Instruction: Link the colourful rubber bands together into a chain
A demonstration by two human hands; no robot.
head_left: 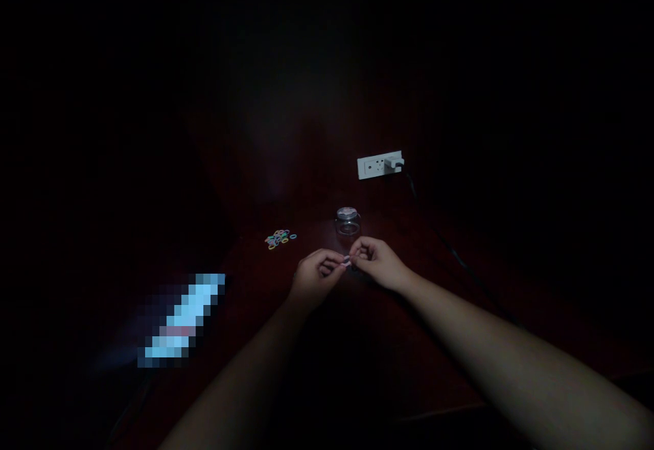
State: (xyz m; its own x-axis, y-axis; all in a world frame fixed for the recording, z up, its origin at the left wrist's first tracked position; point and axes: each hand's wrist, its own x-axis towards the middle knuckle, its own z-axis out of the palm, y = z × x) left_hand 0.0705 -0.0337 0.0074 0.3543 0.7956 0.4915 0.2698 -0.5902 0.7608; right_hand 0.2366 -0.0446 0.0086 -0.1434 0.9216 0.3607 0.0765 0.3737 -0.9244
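Pale, tiny band (pixel 346 262) pinched between both hands, just in front of the glass jar (pixel 348 222), above the dark red tabletop (pixel 245 286). Left hand (pixel 314 276): thumb and forefinger pressed together on one end of the band, other fingers curled in. Right hand (pixel 377 259): same pinch on the other end, fingertips almost meeting the left's. Light is poor, so I can't tell whether the band is stretched or slack.

Handling, my read: near weightless, soft and elastic, not fragile. It likely snaps back or flicks away if one pinch slips, so grip with fingertip pads at opposite points of the loop rather than the nails.

Pile of coloured bands (pixel 280 237) lies on the table left of the jar, well apart from the hands. The jar looks small, clear and rigid, and would tip easily if knocked. Wall socket (pixel 379 164) with a white plug (pixel 394 161) sits behind; its cable (pixel 449 246) runs down the right side.
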